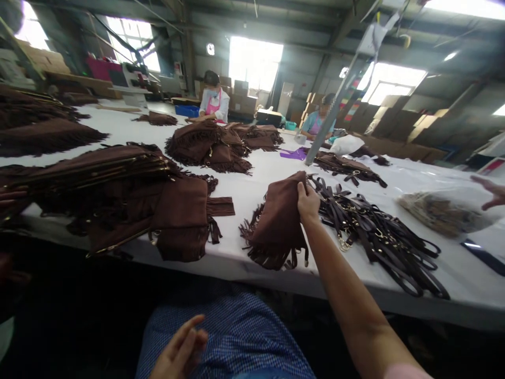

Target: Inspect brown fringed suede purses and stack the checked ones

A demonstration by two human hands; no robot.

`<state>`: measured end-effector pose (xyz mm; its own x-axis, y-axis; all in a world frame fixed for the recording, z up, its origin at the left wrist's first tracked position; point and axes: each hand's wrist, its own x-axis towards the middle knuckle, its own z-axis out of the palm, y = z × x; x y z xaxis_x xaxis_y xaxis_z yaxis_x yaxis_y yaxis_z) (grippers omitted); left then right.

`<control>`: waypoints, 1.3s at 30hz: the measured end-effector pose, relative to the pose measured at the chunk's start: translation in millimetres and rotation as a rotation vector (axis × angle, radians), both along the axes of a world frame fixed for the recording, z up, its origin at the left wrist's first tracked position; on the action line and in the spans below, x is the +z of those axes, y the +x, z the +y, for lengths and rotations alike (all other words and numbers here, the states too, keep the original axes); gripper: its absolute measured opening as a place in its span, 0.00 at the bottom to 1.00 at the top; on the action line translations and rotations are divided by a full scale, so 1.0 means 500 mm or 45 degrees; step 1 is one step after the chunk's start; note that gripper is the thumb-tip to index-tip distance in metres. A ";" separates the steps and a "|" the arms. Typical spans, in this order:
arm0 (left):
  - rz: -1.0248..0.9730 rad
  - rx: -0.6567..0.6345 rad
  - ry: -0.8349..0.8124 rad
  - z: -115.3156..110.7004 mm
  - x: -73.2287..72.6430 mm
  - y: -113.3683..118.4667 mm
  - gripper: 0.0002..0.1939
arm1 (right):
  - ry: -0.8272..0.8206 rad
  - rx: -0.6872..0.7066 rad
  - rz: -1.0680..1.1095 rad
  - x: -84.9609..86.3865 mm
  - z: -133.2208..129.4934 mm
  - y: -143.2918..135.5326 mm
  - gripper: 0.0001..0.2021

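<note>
A brown fringed bag (pixel 278 210) is at the near edge of the white table, its fringe hanging down. My right hand (pixel 309 202) grips its upper right edge, thumb on the front. Low in the view, above the blue checked cloth on my lap, my left hand (pixel 183 347) holds nothing, its fingers loosely bent and apart. Just right of the bag lies a tangled pile of dark straps (pixel 374 231) with metal clasps. To the left, another brown bag (pixel 183 205) rests against a heap of bags with gold zippers (pixel 106 171).
Behind are more brown bags (pixel 209 145), a slanted metal pole (pixel 331 116) and a purple piece (pixel 294 153). A plastic bag (pixel 437 210) lies at right near another person's hand (pixel 491 190). Two people (pixel 214 100) work across the table; other hands show at the left edge.
</note>
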<state>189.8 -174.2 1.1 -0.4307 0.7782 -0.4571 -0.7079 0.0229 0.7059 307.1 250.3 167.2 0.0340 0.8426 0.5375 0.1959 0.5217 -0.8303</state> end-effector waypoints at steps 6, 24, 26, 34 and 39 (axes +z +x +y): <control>0.349 -0.027 0.414 0.235 0.116 0.059 0.34 | -0.008 0.222 0.294 0.077 -0.105 -0.025 0.26; -0.463 0.308 0.364 0.235 0.097 0.083 0.16 | -0.510 0.104 0.570 -0.166 -0.212 0.022 0.24; -0.709 0.283 0.363 0.198 0.066 0.085 0.17 | -0.395 0.038 0.419 -0.185 -0.208 0.020 0.23; -0.869 0.597 0.059 -0.094 -0.080 0.033 0.21 | -0.339 0.018 0.451 -0.191 -0.178 0.004 0.21; -0.140 0.099 -0.136 -0.020 -0.053 0.054 0.19 | -0.408 0.051 0.643 -0.175 -0.195 -0.006 0.23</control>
<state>217.1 -184.1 -25.5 -0.4307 0.6891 -0.5828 -0.7831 0.0356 0.6208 303.9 152.7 79.6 0.1840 0.9659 0.1821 -0.2782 0.2289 -0.9329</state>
